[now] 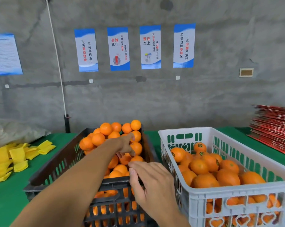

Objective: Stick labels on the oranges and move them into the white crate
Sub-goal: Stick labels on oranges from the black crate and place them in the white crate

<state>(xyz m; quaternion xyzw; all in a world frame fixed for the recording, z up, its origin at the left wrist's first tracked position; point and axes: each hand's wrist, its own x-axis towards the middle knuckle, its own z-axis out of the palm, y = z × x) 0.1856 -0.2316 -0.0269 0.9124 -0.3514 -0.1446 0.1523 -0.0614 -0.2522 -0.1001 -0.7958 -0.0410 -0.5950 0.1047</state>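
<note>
The left hand (pixel 125 145) reaches over the heaped oranges (pixel 105 133) in the dark crate (pixel 56 166); its fingers (pixel 131 151) curl down among the fruit, but their tips are hidden behind the hand, so I cannot tell whether they grasp anything. The right hand (pixel 152 182) hovers over the near rim of the dark crate, its fingers loosely spread and holding nothing. Just to the right stands the white crate (pixel 237 194), partly filled with oranges (pixel 204 167), several showing small dark labels (pixel 199 145); its near corner is cut off by the frame edge. Yellow foam sleeves (pixel 15 156) lie on the green worktop (pixel 5 197) at left. A red stack (pixel 274 128), possibly flattened cartons, is blurred at far right.
</note>
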